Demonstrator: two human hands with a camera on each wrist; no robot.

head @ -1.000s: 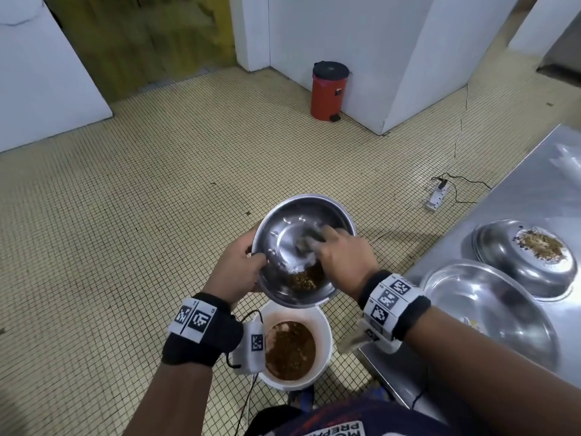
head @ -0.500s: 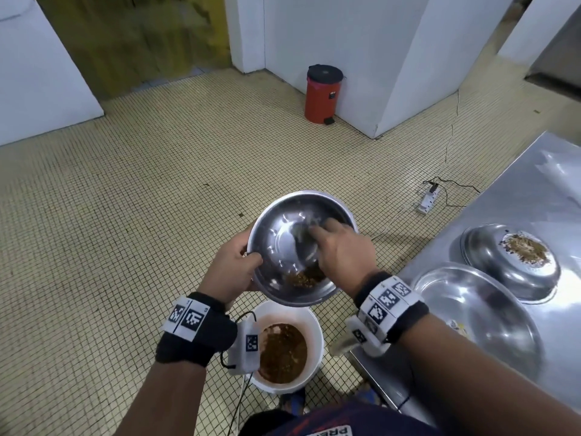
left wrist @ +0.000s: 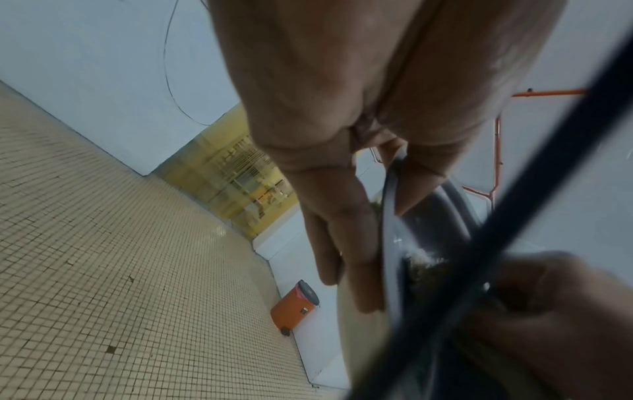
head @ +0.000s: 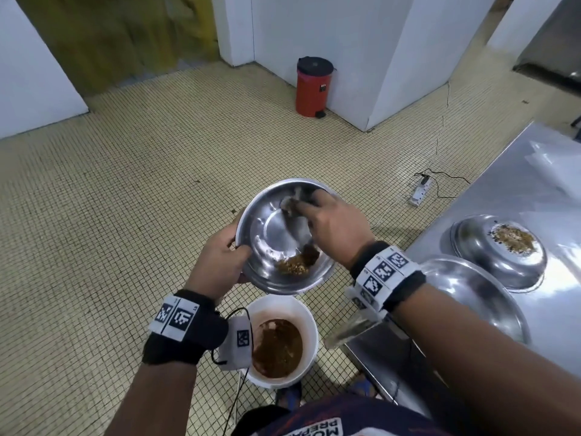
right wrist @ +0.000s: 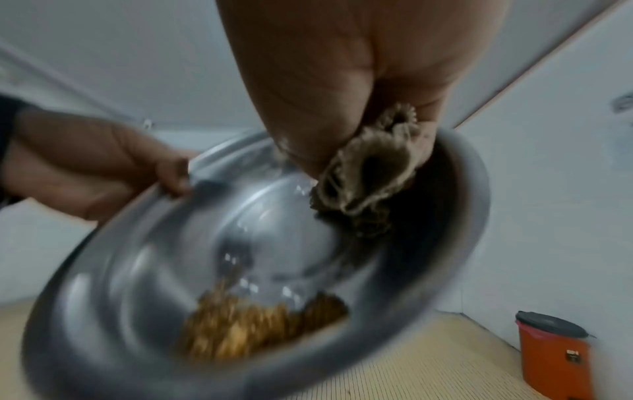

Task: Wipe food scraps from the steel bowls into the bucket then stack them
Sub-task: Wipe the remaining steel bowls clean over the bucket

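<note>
Held bowl [head: 284, 237]: tilted above the bucket, brown scraps [head: 297, 264] heaped at its low side, upper wall bare.
Left hand [head: 217, 262]: clamped on the bowl's left rim, thumb inside.
Right hand [head: 333, 228]: fingers closed on a cloth [right wrist: 363, 186] pressed to the bowl's far inner wall.
Bucket [head: 309, 313]: white, on the tiled floor below the bowl, brown waste inside.
Counter [head: 509, 190]: its corner is near the right wrist; a domed bowl [head: 496, 250] carries scraps on top, a second bowl [head: 471, 297] nearer.
Open room: floor to the left.
Hard to see: right-wrist view blurred; second bowl's contents unclear.
</note>
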